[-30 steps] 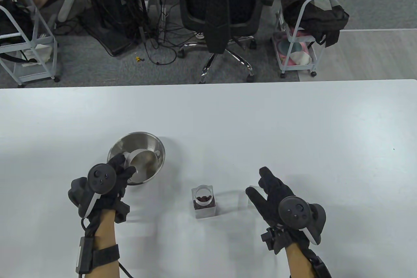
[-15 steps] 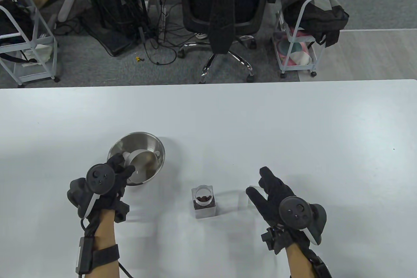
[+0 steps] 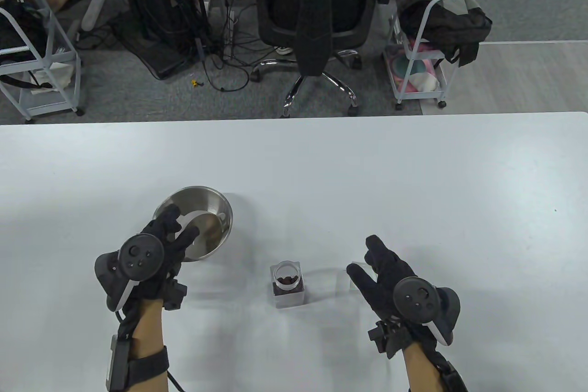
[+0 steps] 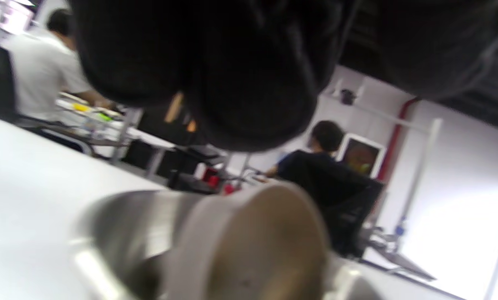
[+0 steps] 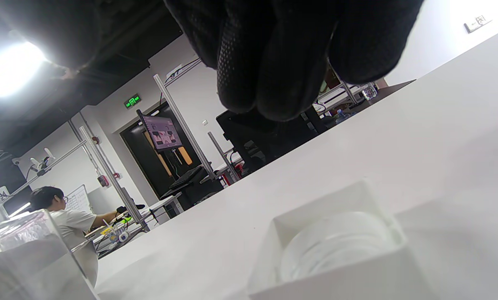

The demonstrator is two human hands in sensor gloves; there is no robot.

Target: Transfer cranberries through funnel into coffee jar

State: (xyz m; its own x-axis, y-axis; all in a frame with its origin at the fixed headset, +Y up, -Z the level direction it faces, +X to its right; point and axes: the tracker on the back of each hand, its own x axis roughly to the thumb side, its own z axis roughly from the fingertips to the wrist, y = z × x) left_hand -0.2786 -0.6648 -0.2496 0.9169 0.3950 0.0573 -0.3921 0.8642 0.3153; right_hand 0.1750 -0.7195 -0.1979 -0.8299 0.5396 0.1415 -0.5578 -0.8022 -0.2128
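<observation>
A steel bowl (image 3: 216, 208) stands on the white table (image 3: 321, 171), with the metal funnel (image 3: 206, 225) lying on its side inside it. My left hand (image 3: 181, 224) hovers over the bowl's near rim with fingers spread, apart from the funnel (image 4: 253, 246). A clear square coffee jar (image 3: 287, 285) stands open to the right, with dark cranberries (image 3: 287, 280) inside. My right hand (image 3: 363, 256) hangs open just above the jar's white square lid (image 3: 357, 265), which lies hollow side up (image 5: 336, 250).
The jar's corner shows at the lower left of the right wrist view (image 5: 23, 258). An office chair (image 3: 317, 10) and carts stand beyond the table's far edge. People sit at desks in the background of both wrist views.
My left hand has let go of the funnel, spread its fingers and drawn back slightly; the funnel now lies in the bowl. My right hand has not moved.
</observation>
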